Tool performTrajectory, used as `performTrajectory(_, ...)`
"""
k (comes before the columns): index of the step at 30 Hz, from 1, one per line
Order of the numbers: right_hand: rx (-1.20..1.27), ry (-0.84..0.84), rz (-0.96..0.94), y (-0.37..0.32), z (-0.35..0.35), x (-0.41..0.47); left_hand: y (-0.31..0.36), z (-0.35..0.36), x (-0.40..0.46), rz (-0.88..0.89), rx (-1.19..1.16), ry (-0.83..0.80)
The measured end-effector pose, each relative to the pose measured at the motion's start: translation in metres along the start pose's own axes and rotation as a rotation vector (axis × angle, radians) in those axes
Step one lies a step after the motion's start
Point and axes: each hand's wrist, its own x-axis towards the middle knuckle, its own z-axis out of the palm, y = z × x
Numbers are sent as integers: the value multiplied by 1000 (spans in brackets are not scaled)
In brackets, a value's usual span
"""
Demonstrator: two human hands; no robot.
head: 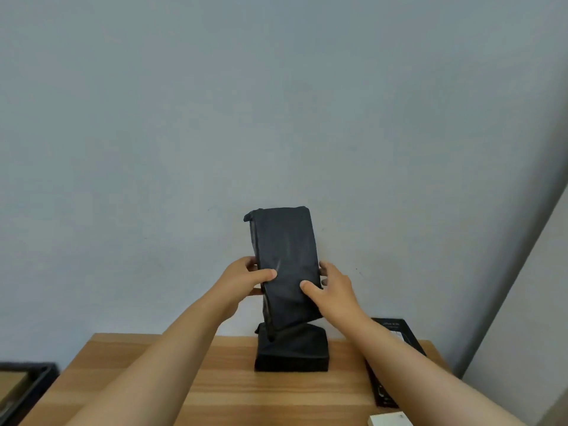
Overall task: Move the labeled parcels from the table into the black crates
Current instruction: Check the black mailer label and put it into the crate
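A flat parcel wrapped in black plastic (285,262) is held upright in the air above the wooden table (215,385). My left hand (242,281) grips its left edge, thumb on the front face. My right hand (335,290) grips its right edge, thumb also on the front. No label shows on the side facing me. A second black-wrapped parcel (292,352) lies on the table straight below the raised one. A black crate (27,385) shows at the lower left edge, beside the table.
A black printed box (396,342) lies on the table's right side, partly under my right forearm. A small white box (390,421) sits at the bottom edge. A plain grey wall stands behind the table, with a corner at the right.
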Motion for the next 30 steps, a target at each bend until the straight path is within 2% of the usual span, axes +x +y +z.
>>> performTrajectory(2,140,-137,44,-13,-20,7,10,-7,-1,31,13,-40)
performTrajectory(4,138,-234,30,-25,-36,13,17,-13,-1,61,37,-73)
performTrajectory(10,153,-251,51,-39,-51,28,29,-21,-4,133,126,-76)
performTrajectory(12,171,-255,67,-41,-52,31,31,-21,-3,164,225,-39)
performTrajectory(16,275,-292,114,-44,-47,34,41,-22,2,230,550,139)
performTrajectory(21,684,-411,208,-41,-46,33,46,-25,-4,236,353,18)
performTrajectory(23,809,-404,258,-41,-47,33,47,-27,-9,224,262,-47)
performTrajectory(27,870,-328,282,-42,-52,34,50,-22,-11,158,-25,-76)
performTrajectory(30,819,-354,272,-38,-52,36,51,-19,-11,129,-132,-52)
